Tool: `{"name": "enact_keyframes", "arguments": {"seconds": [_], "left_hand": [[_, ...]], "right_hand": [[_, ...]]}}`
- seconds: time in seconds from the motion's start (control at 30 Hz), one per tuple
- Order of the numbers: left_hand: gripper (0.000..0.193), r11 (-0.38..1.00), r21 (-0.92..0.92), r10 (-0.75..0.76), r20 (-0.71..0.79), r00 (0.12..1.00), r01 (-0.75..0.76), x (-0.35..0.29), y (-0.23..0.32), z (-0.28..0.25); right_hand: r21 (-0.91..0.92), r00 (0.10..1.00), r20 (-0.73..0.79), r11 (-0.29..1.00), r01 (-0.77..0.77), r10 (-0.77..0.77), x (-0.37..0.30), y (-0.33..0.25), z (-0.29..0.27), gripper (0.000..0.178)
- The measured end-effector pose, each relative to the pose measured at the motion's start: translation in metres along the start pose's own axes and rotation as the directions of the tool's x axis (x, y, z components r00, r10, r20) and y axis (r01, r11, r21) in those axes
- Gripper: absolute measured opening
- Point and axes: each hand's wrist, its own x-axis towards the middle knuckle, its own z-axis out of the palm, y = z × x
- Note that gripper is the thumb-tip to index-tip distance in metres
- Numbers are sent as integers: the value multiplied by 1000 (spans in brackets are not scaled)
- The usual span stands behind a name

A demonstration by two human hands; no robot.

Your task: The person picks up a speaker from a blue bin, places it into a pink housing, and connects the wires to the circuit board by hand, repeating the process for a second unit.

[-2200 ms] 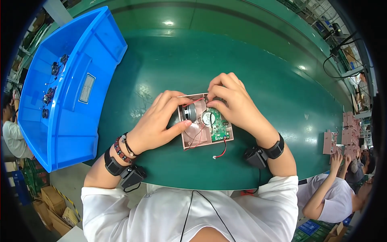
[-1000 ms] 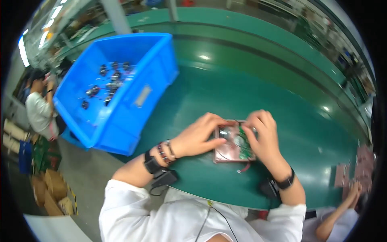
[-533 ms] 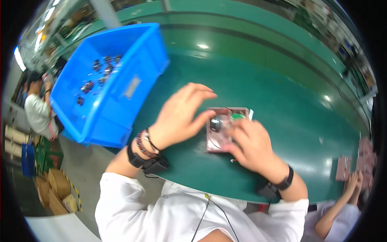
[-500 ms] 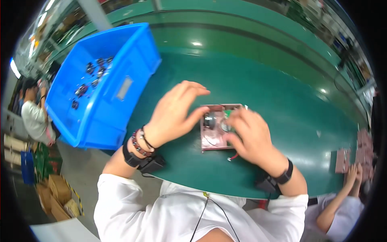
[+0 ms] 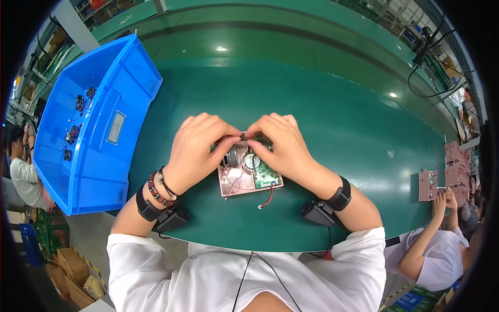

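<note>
A pink plastic casing [image 5: 228, 186] lies open side up on the green table in front of me. A green circuit board [image 5: 266, 177] fills its right part, and a round dark speaker [image 5: 230, 158] sits at its left. A short red cable [image 5: 268, 197] with a white plug hangs over the near edge. My left hand [image 5: 200, 145] and my right hand [image 5: 282, 143] meet at the casing's far edge. Thumbs and forefingers are pinched closed almost tip to tip. Something small and dark shows between them, too covered to name.
At the left stands a blue bin [image 5: 112, 151] holding several loose speakers [image 5: 73, 134]. Far right, another person's hands [image 5: 445, 200] touch a pink casing [image 5: 428, 185] beside a stack of pink casings [image 5: 456, 166]. The green table [image 5: 332, 114] curves around me.
Both hands have come together at the casing's far edge, fingers now pinched. My right hand has left the circuit board uncovered. The casing sits slightly turned. The view has shifted.
</note>
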Motion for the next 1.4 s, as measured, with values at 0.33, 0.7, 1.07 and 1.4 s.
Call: {"name": "enact_keyframes", "arguments": {"seconds": [0.33,0.7,1.07,1.4], "left_hand": [[6,994,-15,-110,98,989,112,3,0,3],[6,993,38,-113,153,982,109,6,2,4],[6,995,30,-101,200,975,97,12,1,5],[15,990,86,-118,84,989,110,11,12,-37]], "right_hand": [[-170,997,-67,985,18,-29,-1,2,4,12],[-292,997,-56,956,26,-44,-4,-4,5,14],[-368,996,1,926,84,-90,-6,-4,-3,15],[-300,954,241,921,248,-178,-28,-73,-18,16]]}}
